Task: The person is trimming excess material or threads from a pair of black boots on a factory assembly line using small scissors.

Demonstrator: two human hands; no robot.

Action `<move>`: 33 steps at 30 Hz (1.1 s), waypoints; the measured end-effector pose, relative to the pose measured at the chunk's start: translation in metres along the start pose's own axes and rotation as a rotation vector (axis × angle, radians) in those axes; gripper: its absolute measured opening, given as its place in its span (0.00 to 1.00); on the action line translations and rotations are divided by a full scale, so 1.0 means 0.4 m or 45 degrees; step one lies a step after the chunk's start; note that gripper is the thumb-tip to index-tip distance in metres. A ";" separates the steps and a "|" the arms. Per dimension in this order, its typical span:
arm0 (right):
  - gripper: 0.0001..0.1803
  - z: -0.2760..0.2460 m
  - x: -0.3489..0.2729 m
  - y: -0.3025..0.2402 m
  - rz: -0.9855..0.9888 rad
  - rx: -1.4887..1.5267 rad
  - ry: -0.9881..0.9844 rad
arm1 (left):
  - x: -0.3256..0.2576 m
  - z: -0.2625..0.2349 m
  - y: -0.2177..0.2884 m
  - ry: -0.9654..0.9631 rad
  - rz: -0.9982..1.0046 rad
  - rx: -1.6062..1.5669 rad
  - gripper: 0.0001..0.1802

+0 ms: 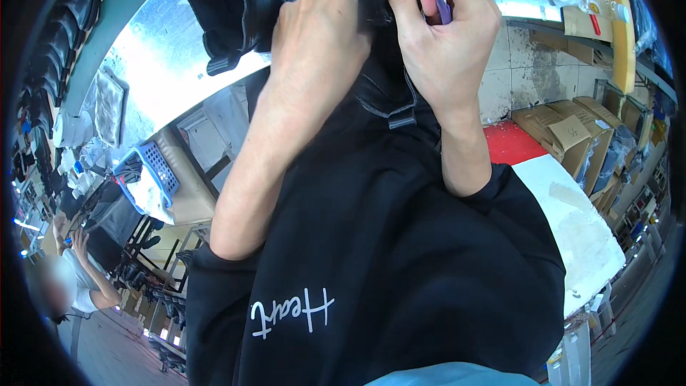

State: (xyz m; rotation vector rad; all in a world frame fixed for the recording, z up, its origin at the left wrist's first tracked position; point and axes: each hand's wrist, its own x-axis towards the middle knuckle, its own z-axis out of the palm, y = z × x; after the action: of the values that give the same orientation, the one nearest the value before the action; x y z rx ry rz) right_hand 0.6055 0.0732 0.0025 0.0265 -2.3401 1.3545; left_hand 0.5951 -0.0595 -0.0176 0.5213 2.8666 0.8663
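Observation:
My right hand [450, 36] is closed on a pair of purple-handled scissors [443, 8]. Its thumb also pinches the edge of a black stitched leather upper [370, 3], whose lower part [389, 96] hangs in front of my dark top. Close beside that upper, my left hand [314, 39] is closed with its knuckles up. Its fingertips are turned away, so what they grip is hidden. Another black leather upper [250, 11] with a small tab lies left of my left hand, on the shiny metal table [153, 64].
A flat grey packet [109, 107] lies on the table's left. Below stands a blue basket [161, 164] with white material. Many black uppers [53, 36] line the far left. Cardboard boxes [572, 129] and a white board [572, 221] are on the right. Another person [82, 279] works at lower left.

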 end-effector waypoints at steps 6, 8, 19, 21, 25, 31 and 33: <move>0.20 0.010 -0.013 0.058 -0.216 -0.093 0.048 | -0.003 0.010 -0.019 -0.104 -0.186 -0.179 0.12; 0.20 0.010 -0.020 0.063 -0.156 -0.064 0.071 | -0.003 0.004 -0.028 -0.161 -0.282 -0.244 0.12; 0.20 0.007 -0.013 0.067 -0.096 -0.022 0.086 | -0.153 0.069 -0.052 0.012 -0.957 -1.457 0.10; 0.21 0.002 -0.008 0.058 0.004 -0.006 0.063 | -0.197 0.092 -0.068 0.011 -0.935 -1.557 0.12; 0.16 0.019 0.015 0.082 -0.101 0.131 0.117 | -0.232 0.079 -0.071 -0.079 -0.920 -1.479 0.14; 0.20 0.057 0.071 0.107 -0.204 0.314 0.113 | -0.221 0.039 -0.100 -0.221 -0.792 -1.000 0.07; 0.20 0.071 0.085 0.119 -0.292 0.347 0.177 | -0.223 0.045 -0.105 -0.305 -0.776 -0.838 0.04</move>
State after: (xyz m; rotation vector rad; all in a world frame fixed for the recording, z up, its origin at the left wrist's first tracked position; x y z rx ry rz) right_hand 0.5536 0.0812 -0.0359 0.2653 -1.9577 1.4947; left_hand 0.6696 -0.1144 -0.0559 -0.2853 2.1213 1.3821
